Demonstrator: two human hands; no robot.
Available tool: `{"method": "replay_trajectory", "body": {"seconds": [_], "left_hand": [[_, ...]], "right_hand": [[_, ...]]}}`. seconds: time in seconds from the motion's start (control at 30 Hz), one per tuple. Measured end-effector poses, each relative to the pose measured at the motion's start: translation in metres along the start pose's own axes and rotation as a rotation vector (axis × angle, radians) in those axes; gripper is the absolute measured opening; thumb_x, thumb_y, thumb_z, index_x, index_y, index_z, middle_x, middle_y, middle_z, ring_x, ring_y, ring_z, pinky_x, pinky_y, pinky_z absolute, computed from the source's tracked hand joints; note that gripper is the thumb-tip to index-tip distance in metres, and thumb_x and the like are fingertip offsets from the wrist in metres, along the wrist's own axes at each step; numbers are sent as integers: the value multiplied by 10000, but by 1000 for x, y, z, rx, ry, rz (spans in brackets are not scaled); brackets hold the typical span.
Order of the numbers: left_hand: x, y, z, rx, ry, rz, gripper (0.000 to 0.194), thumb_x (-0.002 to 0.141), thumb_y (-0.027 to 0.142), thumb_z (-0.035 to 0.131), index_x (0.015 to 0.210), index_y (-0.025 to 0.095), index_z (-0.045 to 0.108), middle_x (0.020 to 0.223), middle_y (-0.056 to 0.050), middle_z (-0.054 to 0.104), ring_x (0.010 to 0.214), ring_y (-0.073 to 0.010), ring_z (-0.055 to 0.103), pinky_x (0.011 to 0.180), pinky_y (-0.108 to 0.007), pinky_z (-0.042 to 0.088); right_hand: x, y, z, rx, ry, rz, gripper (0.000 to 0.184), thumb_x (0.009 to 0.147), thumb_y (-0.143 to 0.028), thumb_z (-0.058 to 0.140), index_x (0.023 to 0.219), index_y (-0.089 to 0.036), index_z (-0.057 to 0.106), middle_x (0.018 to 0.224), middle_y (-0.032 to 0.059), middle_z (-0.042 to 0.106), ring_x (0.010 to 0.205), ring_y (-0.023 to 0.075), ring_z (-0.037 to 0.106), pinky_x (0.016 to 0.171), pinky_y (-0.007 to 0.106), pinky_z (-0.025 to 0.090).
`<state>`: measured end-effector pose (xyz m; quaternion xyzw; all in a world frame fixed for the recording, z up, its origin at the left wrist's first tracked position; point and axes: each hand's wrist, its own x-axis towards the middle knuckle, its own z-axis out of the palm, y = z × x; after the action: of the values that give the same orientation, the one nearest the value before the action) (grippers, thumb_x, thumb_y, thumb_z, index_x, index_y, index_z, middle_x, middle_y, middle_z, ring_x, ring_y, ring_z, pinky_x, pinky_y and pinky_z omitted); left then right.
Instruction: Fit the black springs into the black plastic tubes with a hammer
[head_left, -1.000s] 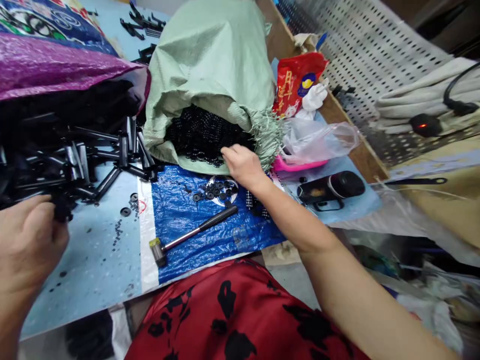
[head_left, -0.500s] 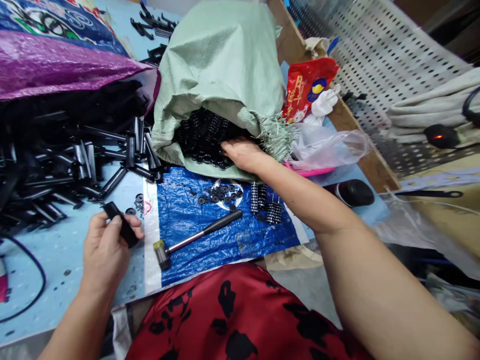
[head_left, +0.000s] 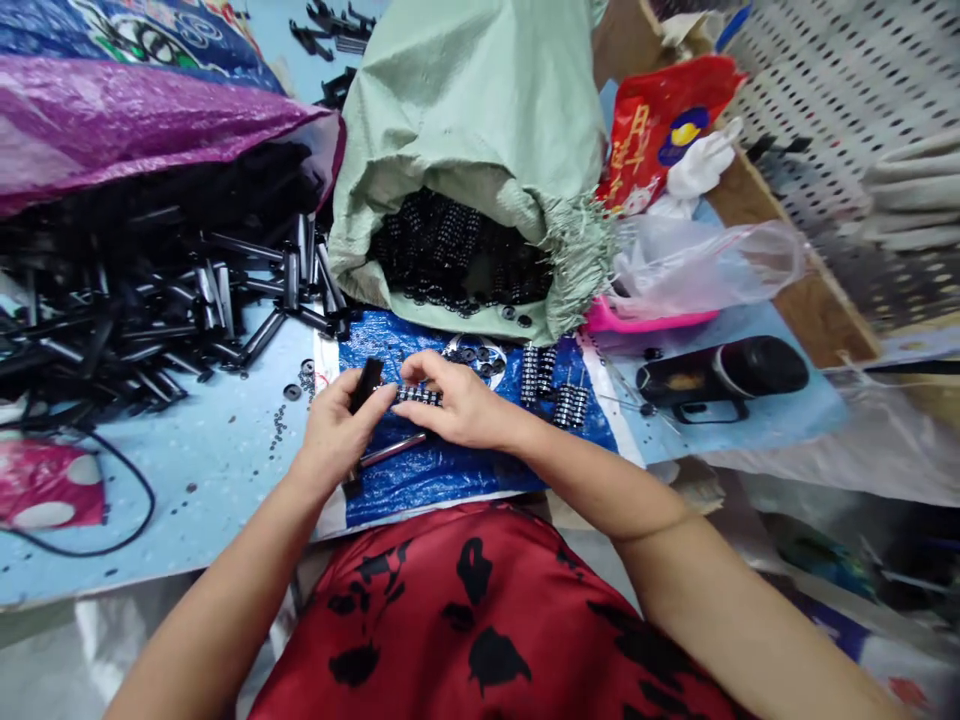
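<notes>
My left hand (head_left: pixel 335 425) is closed around a black plastic piece (head_left: pixel 367 384), held upright above the blue plastic sheet (head_left: pixel 480 470). Close beside it, my right hand (head_left: pixel 465 402) pinches a ridged black roller with pale specks (head_left: pixel 418 396). The roller's near end almost meets my left thumb; whether they touch I cannot tell. Below the hands lies a hammer (head_left: pixel 394 450), its head and grip largely hidden. Similar rollers (head_left: pixel 571 404) rest on the sheet to the right. More of them fill the mouth of the green woven sack (head_left: pixel 465 120).
Long black plastic parts (head_left: pixel 150 320) spill from a purple bag (head_left: pixel 150 125) at left. A black flask (head_left: pixel 724 378) lies on its side at right, near a clear plastic bag (head_left: pixel 697 265) and a red packet (head_left: pixel 667 130). A cable (head_left: pixel 142 500) curls at left.
My right hand has come out of the sack with a roller and moved toward my left hand. My left hand has shifted right over the blue sheet, still holding the black plastic piece.
</notes>
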<state>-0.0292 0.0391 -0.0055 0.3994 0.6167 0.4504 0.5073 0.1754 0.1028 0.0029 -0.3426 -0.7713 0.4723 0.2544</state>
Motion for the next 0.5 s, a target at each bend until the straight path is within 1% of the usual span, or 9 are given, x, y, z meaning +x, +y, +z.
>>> {"method": "replay_trajectory", "body": {"seconds": [0.1, 0.17, 0.2, 0.27, 0.3, 0.33, 0.4, 0.47, 0.5], "left_hand": [[-6, -2, 5, -34, -38, -74, 479, 738, 591, 851, 851, 182, 628, 620, 33, 557, 450, -76, 416, 406, -210, 315], [-14, -6, 7, -41, -89, -99, 501, 739, 622, 844, 848, 182, 630, 626, 25, 578, 439, -76, 411, 397, -213, 306], [-19, -7, 8, -29, -135, -101, 506, 762, 641, 821, 825, 178, 628, 614, 23, 573, 432, -74, 406, 396, -213, 299], [-26, -9, 11, -9, -218, -97, 517, 835, 669, 748, 794, 171, 619, 606, 16, 571, 420, -68, 405, 403, -212, 296], [-28, -10, 12, -13, -234, -92, 515, 872, 672, 710, 812, 167, 624, 623, 11, 587, 418, -65, 413, 412, -211, 307], [-29, -10, 12, -23, -229, -82, 506, 904, 665, 677, 846, 165, 630, 648, 6, 608, 419, -63, 427, 427, -210, 330], [-30, -10, 13, -54, -171, -52, 463, 938, 628, 659, 936, 165, 638, 727, 0, 656, 433, -58, 465, 464, -209, 379], [-31, -9, 14, -81, -100, -24, 420, 952, 586, 662, 992, 169, 635, 785, 0, 677, 452, -55, 489, 489, -207, 406], [-31, -9, 14, -91, -72, -14, 400, 960, 569, 660, 997, 171, 634, 797, 3, 677, 459, -53, 492, 492, -205, 407]], "right_hand": [[-2, 1, 3, 300, 66, 162, 450, 795, -491, 830, 1008, -150, 628, 979, 29, 650, 867, 96, 584, 814, 242, 516], [-4, 6, 9, 565, 99, 296, 545, 746, -571, 857, 1015, -160, 621, 886, -2, 616, 745, 71, 544, 708, 216, 488], [-5, 9, 13, 667, 149, 350, 589, 732, -616, 857, 1021, -162, 618, 850, -14, 594, 697, 58, 513, 663, 202, 465], [-6, 10, 22, 825, 269, 413, 660, 711, -696, 843, 1025, -162, 616, 846, -17, 582, 688, 48, 503, 647, 186, 455], [-6, 9, 25, 903, 300, 435, 687, 710, -733, 827, 1028, -162, 615, 867, -10, 592, 713, 52, 520, 666, 188, 471], [-6, 7, 28, 986, 298, 461, 705, 722, -766, 798, 1037, -163, 613, 879, -3, 600, 731, 59, 537, 683, 196, 489], [-6, 2, 29, 1124, 220, 517, 707, 771, -797, 733, 1056, -164, 602, 848, -5, 593, 690, 63, 534, 650, 207, 488], [-7, -3, 28, 1149, 162, 533, 672, 828, -782, 686, 1070, -161, 596, 761, -31, 539, 573, 44, 460, 551, 189, 406], [-8, -5, 27, 1126, 165, 519, 655, 848, -770, 673, 1085, -165, 596, 722, -46, 506, 524, 35, 417, 512, 178, 353]]}}
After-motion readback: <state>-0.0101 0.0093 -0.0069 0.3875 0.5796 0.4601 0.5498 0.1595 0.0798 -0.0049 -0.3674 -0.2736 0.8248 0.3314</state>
